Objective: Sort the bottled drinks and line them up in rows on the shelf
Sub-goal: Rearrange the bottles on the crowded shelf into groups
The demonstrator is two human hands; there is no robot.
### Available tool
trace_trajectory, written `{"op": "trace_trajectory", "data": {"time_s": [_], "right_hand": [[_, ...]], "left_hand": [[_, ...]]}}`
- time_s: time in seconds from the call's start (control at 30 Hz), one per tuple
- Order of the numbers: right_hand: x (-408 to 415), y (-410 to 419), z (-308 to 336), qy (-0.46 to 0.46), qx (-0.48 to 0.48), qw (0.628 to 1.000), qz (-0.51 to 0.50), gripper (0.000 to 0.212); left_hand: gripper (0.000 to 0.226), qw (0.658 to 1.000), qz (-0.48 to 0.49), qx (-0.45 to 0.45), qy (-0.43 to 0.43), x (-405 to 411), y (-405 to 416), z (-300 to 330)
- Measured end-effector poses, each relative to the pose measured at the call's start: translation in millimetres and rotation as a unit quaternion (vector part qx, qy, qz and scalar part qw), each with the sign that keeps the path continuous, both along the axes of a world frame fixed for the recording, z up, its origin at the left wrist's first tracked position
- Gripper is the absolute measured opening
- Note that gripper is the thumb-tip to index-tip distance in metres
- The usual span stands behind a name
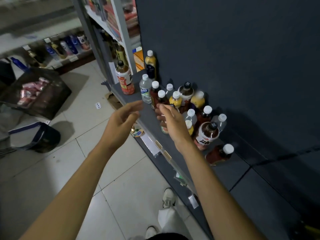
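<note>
Both hands are held over the shelf (152, 122) edge: left hand (121, 122) spread wide, empty; right hand (171, 122) half-curled against a bottle (164, 126). Bottles are crowded at two o'clock; bare shelf at five.

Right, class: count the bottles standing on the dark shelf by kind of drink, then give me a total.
Clear water bottles: 4
Yellow drinks, white caps: 4
Dark red drinks, white caps: 4
Large brown tea bottles, black caps: 4, one partly hidden behind the right hand
Total: 16
</note>
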State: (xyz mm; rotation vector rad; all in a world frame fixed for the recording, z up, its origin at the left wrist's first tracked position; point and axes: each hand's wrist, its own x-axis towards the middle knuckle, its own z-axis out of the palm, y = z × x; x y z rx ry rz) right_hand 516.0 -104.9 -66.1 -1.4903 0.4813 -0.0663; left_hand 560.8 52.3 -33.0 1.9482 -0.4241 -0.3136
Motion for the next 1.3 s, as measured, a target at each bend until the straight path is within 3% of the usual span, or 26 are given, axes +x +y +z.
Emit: {"op": "trace_trajectory", "data": {"time_s": [0.43, 0.63, 0.8, 0.97, 1.07, 1.17, 1.3], "right_hand": [[117, 7, -5, 0.016, -0.013, 1.0, 0.012, 0.028], [180, 14, -10, 0.039, -0.055, 0.995, -0.075, 0.024], [224, 27, -14, 0.052, 0.001, 0.983, -0.174, 0.014], [234, -6, -33, 0.086, -0.089, 0.969, -0.214, 0.02], [236, -30, -58, 0.139, -0.133, 0.952, -0.24, 0.021], [244, -51, -80, 0.216, -0.24, 0.914, -0.246, 0.028], [257, -72, -89, 0.233, -0.297, 0.886, -0.271, 0.028]], "left_hand": [[0.036, 1.0, -0.013, -0.009, 0.005, 122, 10, -24], [0.038, 0.998, -0.05, -0.038, 0.028, 199, 20, -42], [0.038, 0.995, -0.078, -0.055, 0.039, 246, 8, -55], [0.04, 0.987, -0.138, -0.057, 0.063, 286, -17, -75], [0.051, 0.99, -0.133, -0.025, 0.03, 303, -40, -100], [0.069, 0.991, -0.12, 0.063, 0.001, 320, -67, -122], [0.077, 0.971, -0.151, 0.187, 0.015, 344, -85, -146]]}}
